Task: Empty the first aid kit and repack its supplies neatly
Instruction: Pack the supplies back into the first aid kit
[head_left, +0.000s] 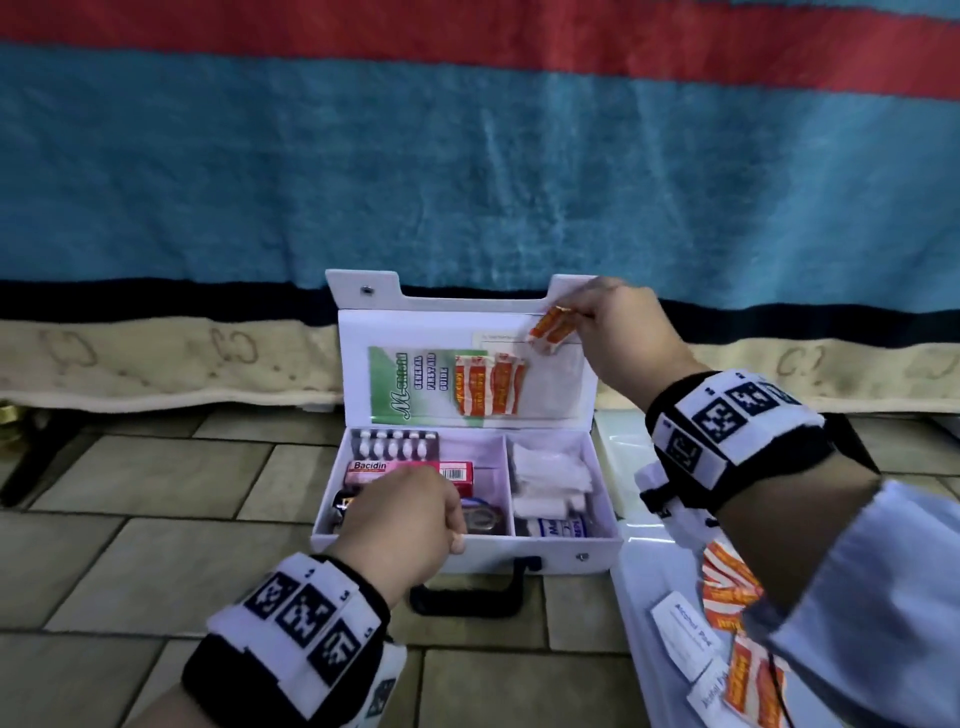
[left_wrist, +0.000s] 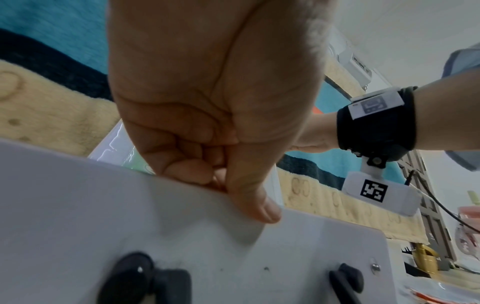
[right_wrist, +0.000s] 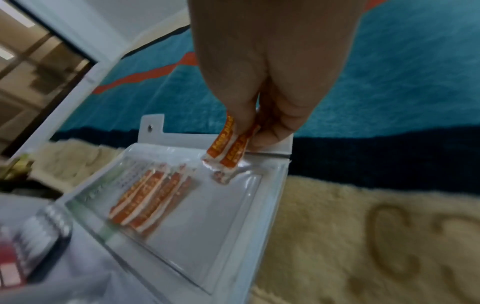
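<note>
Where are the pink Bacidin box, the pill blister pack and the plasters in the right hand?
Bacidin box (head_left: 410, 470): head view, its pink top face.
Pill blister pack (head_left: 395, 443): head view, middle of the pill rows.
Held plasters (right_wrist: 226, 147): right wrist view, orange wrapper below the fingertips.

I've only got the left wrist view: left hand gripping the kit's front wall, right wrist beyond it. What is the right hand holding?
Observer: The right hand pinches two orange plaster strips at the top edge of the lid's clear pocket.
Operator: Anything in that pocket?
Observer: Yes, more orange strips, beside a green guide leaflet.
Operator: And the base under my left hand?
Observer: A pink Bacidin box and a pill blister left of the divider, white gauze packs right.
</note>
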